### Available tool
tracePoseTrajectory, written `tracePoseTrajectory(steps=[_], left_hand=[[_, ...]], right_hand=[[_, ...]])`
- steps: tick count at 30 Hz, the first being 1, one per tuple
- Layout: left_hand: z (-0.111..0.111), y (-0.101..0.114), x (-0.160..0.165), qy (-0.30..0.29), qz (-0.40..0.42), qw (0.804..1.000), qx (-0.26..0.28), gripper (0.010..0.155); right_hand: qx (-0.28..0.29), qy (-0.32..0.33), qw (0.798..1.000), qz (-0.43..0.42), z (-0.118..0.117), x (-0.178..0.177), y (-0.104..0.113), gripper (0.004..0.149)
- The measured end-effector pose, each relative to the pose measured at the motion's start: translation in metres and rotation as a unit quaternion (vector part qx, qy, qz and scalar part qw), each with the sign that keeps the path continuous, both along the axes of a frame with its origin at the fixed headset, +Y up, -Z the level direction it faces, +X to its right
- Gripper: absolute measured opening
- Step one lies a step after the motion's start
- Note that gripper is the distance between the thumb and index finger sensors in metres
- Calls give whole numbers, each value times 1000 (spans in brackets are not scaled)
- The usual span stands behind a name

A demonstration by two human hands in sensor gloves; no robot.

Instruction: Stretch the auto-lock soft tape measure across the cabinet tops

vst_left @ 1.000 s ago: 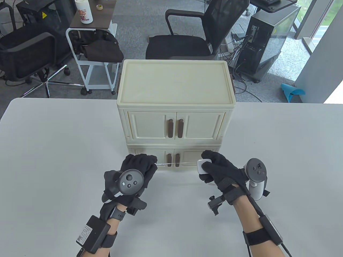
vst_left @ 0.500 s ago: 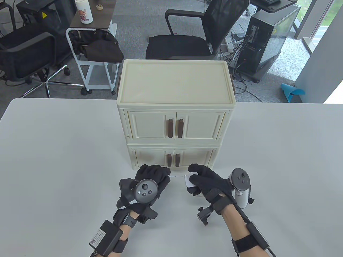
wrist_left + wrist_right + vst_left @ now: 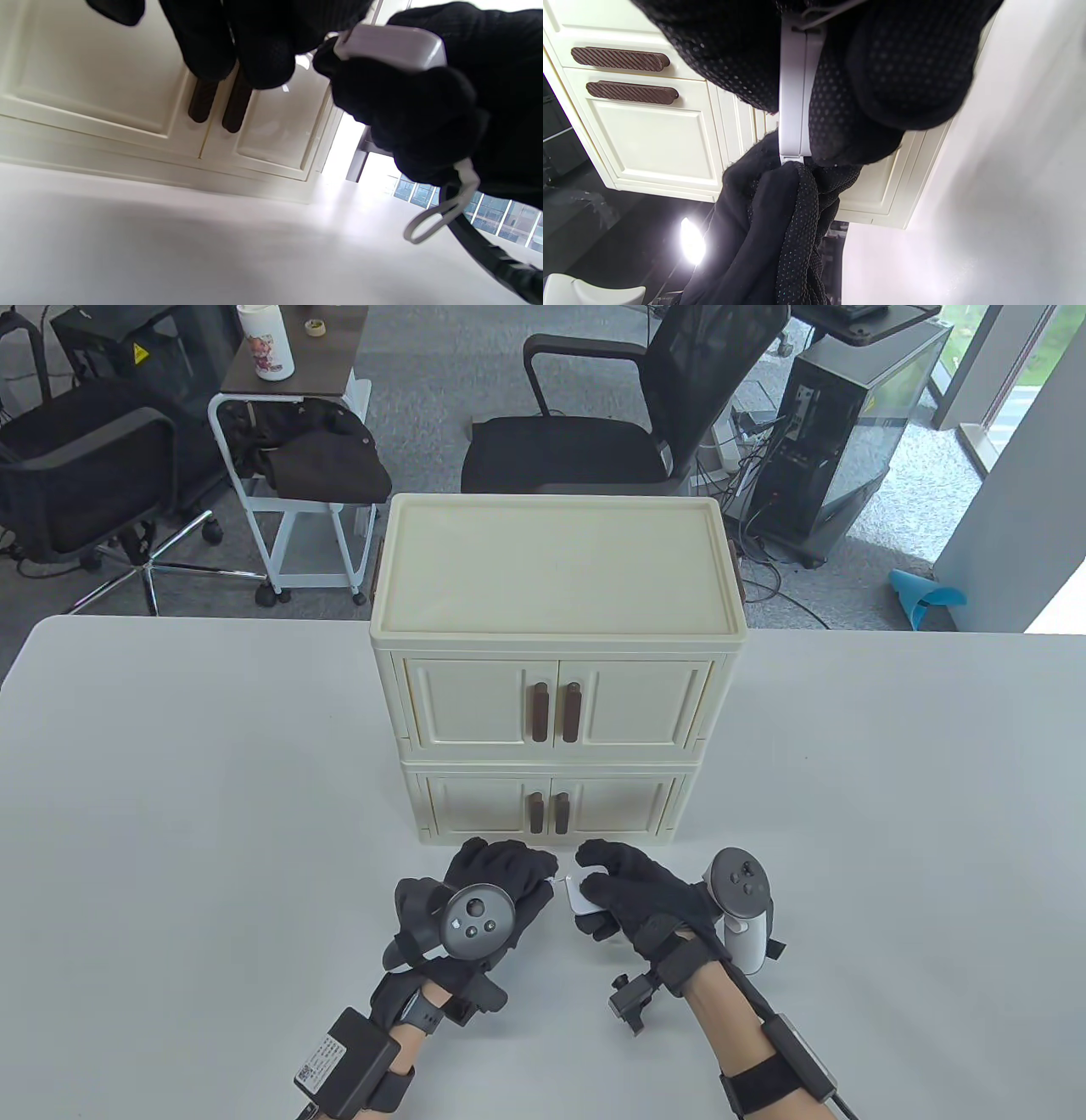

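A cream two-tier cabinet (image 3: 556, 568) stands mid-table, its brown door handles (image 3: 216, 106) facing me. In front of its base, just above the table, my right hand (image 3: 598, 891) grips the white tape measure case (image 3: 581, 897). It shows edge-on in the right wrist view (image 3: 795, 93) and between my right fingers in the left wrist view (image 3: 394, 44). My left hand (image 3: 533, 875) sits right beside the case and pinches the tape's end (image 3: 557, 883). Almost no tape shows between the hands. A white loop strap (image 3: 441, 207) hangs below the right hand.
The white table (image 3: 212, 814) spreads wide on both sides of the cabinet. Behind it on the floor stand office chairs (image 3: 611, 432), a small white cart (image 3: 288, 475) and a computer tower (image 3: 848, 415).
Both hands have come down toward the front edge and moved together. The span of tape between them has shrunk from cabinet-door width to almost nothing.
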State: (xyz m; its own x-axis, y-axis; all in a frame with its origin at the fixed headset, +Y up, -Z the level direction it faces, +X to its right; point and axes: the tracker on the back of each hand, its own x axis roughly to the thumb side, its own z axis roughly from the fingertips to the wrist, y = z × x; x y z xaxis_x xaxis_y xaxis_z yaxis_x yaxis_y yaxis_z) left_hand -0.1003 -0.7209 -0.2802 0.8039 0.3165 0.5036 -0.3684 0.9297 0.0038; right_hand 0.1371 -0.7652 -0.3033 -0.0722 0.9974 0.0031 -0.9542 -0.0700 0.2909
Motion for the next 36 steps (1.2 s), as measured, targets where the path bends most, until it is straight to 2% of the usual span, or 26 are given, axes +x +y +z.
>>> tracePoseTrajectory(steps=[8,12,16,18,21,25,30,36], left_hand=[[3,-4,3,-6,-10,1000,-1,45],[3,-3,-1,0,-7,1000,-3,46],[1,-2,-12,22,-23,999,-22,61],[-1,-2,-21,35,-5,999,-28,66],[-3,-3,-35,55,30,997,-39,68],[-5,-5,-50,74,42,995,-45,70],[-5,-10,-63,89,36,994,-52,71],[-5,-12,-72,89,39,993,-61,74]], right_hand=[[-4,11,1000,5,2,-6,-3,46],[-1,51,999,2,3,-8,-2,49],[4,82,996,17,6,-11,6,49],[-5,91,995,45,8,-13,12,50],[-11,81,987,136,11,-17,23,50],[-22,56,965,255,8,-25,30,48],[-77,71,933,343,-2,-39,16,50],[-97,44,919,380,-15,-48,3,49]])
